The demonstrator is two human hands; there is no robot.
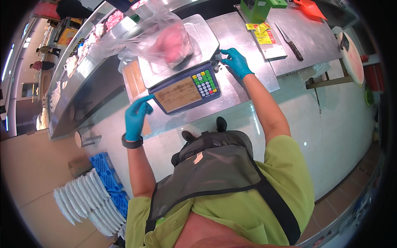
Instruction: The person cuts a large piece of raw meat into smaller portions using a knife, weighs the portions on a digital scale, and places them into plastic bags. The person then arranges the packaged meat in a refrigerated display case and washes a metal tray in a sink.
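Observation:
A bag of raw meat, in clear plastic, rests on the steel pan of a weighing scale with a colored keypad. My left hand, in a teal glove, holds nothing; its index finger reaches the scale's near left corner, and whether it presses there is unclear. On the opposite side, my gloved right hand has thumb and fingertips at the scale's right edge, around a small pale piece that may be a label. Whether they grip it is not plain.
A knife lies on the steel table, right of yellow labels and a green device. An orange scoop sits farther back. At right is a round board; a display counter runs left.

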